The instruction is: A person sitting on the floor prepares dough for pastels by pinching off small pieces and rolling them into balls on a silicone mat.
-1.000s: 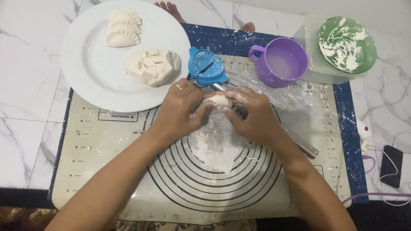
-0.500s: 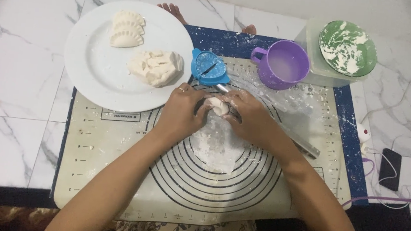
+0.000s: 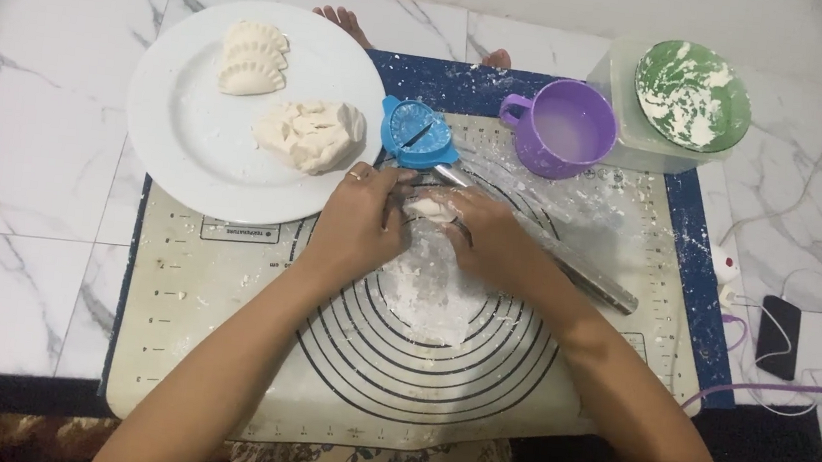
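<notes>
**Dough piece held over floured mat**

Since the earlier frame, both hands have stayed closed around the dough. Left hand (image 3: pixel 359 224) and right hand (image 3: pixel 479 238) pinch the small pale dough piece (image 3: pixel 427 208) between fingertips, its long axis running left-right, above the beige silicone mat with black rings (image 3: pixel 219 343). Round white plate (image 3: pixel 179 138) lies left; blue plastic dumpling press (image 3: pixel 418 133) sits just behind.

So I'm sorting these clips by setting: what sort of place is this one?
Most likely a home, with dough work done on the floor: a silicone pastry mat lies on marble floor tiles, bare toes show past a plate of shaped dumplings, and both hands pinch a small dough piece.
</notes>
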